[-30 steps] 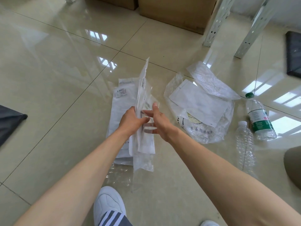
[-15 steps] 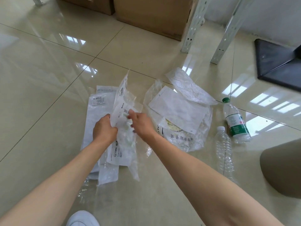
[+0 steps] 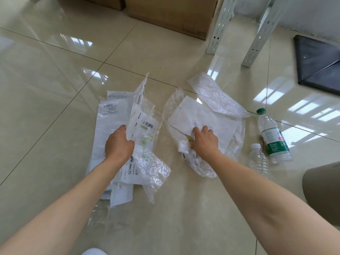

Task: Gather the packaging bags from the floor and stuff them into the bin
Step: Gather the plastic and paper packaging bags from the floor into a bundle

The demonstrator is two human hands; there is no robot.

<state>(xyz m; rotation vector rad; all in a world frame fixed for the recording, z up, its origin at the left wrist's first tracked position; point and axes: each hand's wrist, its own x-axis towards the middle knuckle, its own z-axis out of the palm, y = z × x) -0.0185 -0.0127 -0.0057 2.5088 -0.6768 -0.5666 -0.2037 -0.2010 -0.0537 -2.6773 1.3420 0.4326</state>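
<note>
My left hand (image 3: 118,145) is shut on a bunch of clear and white packaging bags (image 3: 142,133), lifted off the floor, with more white bags (image 3: 105,129) hanging or lying under it. My right hand (image 3: 203,141) presses down on a second pile to the right, its fingers closing on a white flat pouch (image 3: 206,119) that lies over crumpled clear bags (image 3: 237,142). Another crinkled clear bag (image 3: 215,96) lies behind that pile. No bin can be clearly identified; a beige rounded object (image 3: 322,192) shows at the right edge.
Two plastic bottles lie right of the pile: a green-labelled one (image 3: 274,138) and a small clear one (image 3: 259,161). Cardboard boxes (image 3: 171,13) and metal shelf legs (image 3: 220,26) stand behind. A dark panel (image 3: 318,63) lies at the far right. My white shoe (image 3: 93,252) is at the bottom.
My right hand has let go of the bunch in my left hand and moved right onto the second pile. My left hand still holds its bags.
</note>
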